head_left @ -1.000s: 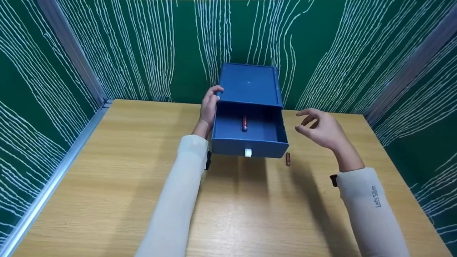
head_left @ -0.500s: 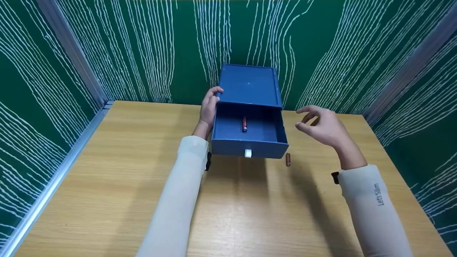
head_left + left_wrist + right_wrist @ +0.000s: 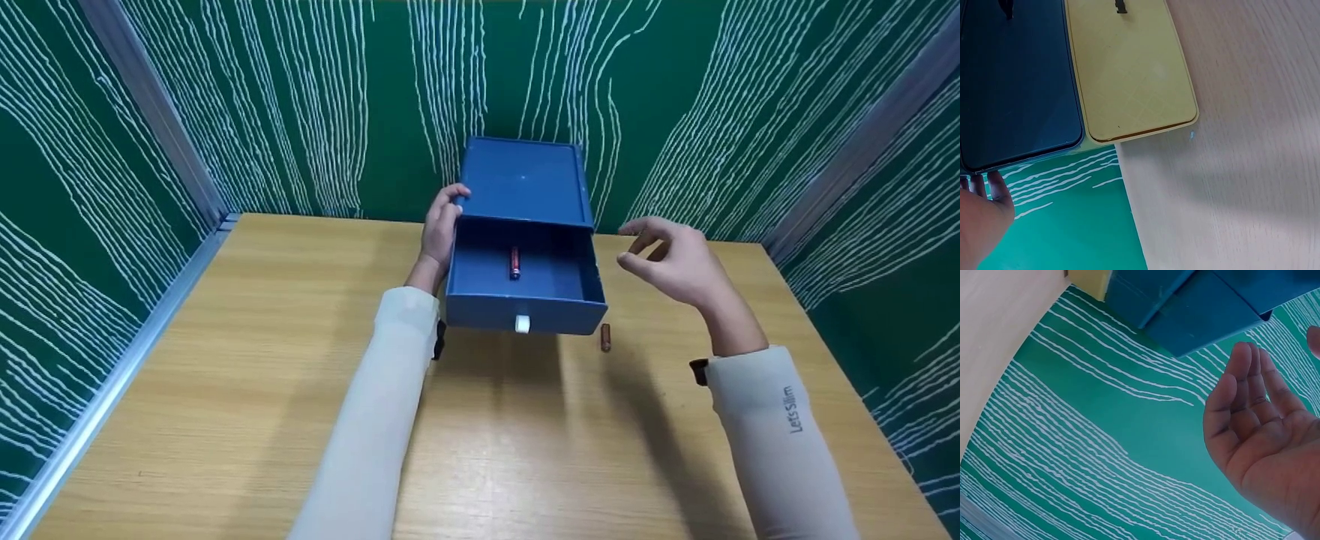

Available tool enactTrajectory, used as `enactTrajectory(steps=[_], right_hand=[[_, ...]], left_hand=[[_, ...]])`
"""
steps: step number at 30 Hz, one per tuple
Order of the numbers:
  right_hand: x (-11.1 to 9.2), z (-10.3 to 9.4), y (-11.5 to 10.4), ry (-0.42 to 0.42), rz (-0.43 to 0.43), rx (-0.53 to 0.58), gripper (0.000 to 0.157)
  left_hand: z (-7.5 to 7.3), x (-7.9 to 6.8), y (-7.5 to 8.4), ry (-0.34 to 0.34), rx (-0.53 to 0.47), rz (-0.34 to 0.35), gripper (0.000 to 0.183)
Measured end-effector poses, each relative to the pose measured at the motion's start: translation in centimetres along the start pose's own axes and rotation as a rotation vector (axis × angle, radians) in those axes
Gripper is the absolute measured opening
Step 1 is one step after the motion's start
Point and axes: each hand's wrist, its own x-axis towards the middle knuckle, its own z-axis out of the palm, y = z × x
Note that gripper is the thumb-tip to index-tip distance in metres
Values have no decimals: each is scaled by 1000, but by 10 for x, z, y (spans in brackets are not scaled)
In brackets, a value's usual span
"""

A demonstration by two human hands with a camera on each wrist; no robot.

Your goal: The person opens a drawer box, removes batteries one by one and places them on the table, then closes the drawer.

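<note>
Hanging right of centre, the right hand [image 3: 673,262] curved loosely around nothing, nearer the small reddish cylinder [image 3: 606,337], which lay below-left, lengthwise up the frame, beside the drawer [image 3: 562,318]. Near centre, the left hand [image 3: 439,231] gripped the blue cabinet [image 3: 523,184].

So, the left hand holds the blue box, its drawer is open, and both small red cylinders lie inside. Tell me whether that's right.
Not both: the head view shows one red cylinder in the open drawer and the other cylinder outside it, on the table. The left hand does hold the blue box, as you said.
</note>
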Motion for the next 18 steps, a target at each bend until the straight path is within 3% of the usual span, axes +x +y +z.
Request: enactTrajectory(steps=[18], right_hand=[[8, 9, -21, 42, -100, 27, 35]], left_hand=[[0, 0, 0, 8, 2, 11, 31]])
